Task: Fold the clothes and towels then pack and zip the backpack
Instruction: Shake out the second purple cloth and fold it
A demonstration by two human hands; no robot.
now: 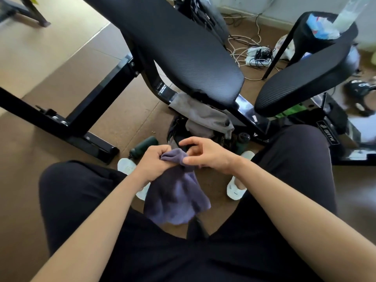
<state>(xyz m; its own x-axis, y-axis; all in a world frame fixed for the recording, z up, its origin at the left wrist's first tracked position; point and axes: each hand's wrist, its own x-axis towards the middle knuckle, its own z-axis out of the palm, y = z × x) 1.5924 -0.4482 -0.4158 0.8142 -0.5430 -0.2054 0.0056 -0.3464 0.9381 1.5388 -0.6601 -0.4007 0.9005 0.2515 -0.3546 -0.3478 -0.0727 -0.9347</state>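
A purple towel (177,196) hangs between my knees, bunched at its top edge. My left hand (154,161) grips that top edge in a fist. My right hand (205,153) pinches the same edge from the right between thumb and fingers, its index finger raised. Beyond my hands a dark backpack (179,131) lies on the floor under the bench. A grey garment (201,115) is draped over the backpack and the bench frame.
A black padded workout bench (183,49) crosses the view, with a second pad (305,78) to the right. Two dark green bottles (144,145) (243,140) lie beside the backpack. White slippers (236,188) are on my feet. Cables and power strips (256,55) lie at the back.
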